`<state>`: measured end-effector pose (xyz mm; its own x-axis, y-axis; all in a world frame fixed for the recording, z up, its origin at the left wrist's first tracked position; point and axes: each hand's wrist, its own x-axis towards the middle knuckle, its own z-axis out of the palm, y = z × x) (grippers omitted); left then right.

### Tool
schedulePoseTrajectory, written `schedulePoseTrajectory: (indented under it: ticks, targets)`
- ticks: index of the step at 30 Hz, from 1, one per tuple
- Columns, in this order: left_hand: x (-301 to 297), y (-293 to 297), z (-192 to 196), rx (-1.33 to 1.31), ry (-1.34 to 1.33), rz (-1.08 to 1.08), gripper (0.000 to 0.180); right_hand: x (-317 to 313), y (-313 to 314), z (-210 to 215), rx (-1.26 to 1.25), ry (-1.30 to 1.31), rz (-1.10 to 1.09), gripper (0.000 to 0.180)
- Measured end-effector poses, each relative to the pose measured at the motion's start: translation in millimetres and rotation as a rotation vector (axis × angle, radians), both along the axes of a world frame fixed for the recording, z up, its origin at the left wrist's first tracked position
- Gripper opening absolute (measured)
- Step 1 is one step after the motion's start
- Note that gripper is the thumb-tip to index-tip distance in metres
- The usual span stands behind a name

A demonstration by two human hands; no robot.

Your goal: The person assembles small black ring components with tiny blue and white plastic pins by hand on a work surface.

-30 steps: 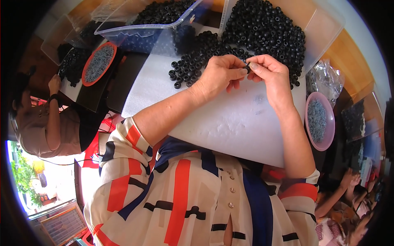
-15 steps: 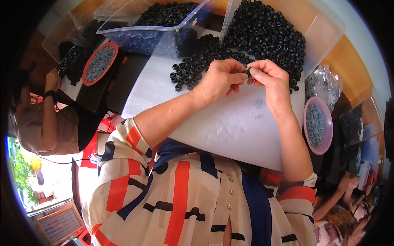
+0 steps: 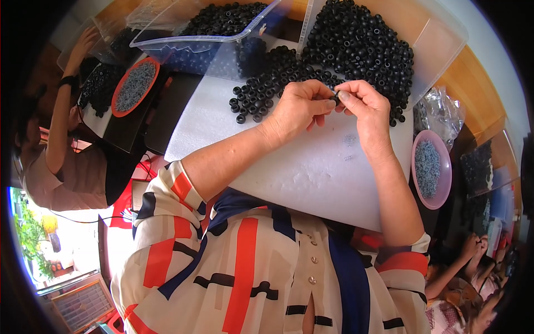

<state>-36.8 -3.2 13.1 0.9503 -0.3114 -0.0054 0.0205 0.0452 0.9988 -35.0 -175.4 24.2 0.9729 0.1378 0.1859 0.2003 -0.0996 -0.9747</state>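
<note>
Above a white foam board (image 3: 278,172), my two hands meet fingertip to fingertip. Between them is a small black ring-shaped part (image 3: 336,98), mostly covered by the fingers. My left hand (image 3: 303,107) pinches it from the left, thumb and forefinger together. From the right, my right hand (image 3: 364,108) pinches the same part, its thumb pressed on it. Just beyond the hands lies a loose pile of the same round black parts (image 3: 256,97) with holes. Tiny clear bits (image 3: 349,140) lie on the board near my right wrist.
A clear bin (image 3: 439,50) of black parts lies tipped at the far side; another clear bin (image 3: 194,40) stands left of it. A pink bowl (image 3: 445,178) of small grey pieces is at right. A co-worker (image 3: 67,150) works at left beside an orange bowl (image 3: 118,106).
My hands hold nearly the same pinch in the same place. At left, the co-worker's arm has reached up and away toward the clear container.
</note>
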Motion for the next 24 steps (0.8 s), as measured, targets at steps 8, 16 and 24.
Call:
schedulePoseTrajectory:
  ticks: [8, 16, 24]
  targets:
    - [1.8, 0.5, -2.3, -0.093, 0.029, -0.004, 0.010, -0.7, 1.6, -6.1, 0.021, -0.018, -0.007, 0.014]
    - [-0.1, 0.8, -3.0, -0.100, 0.033, 0.046, 0.009, -2.9, 7.0, -2.5, 0.032, 0.062, -0.006, 0.014]
    - [3.5, 1.3, -8.3, -0.156, 0.101, 0.055, 0.008, -6.6, 11.5, -9.3, 0.037, -0.003, -0.054, 0.010]
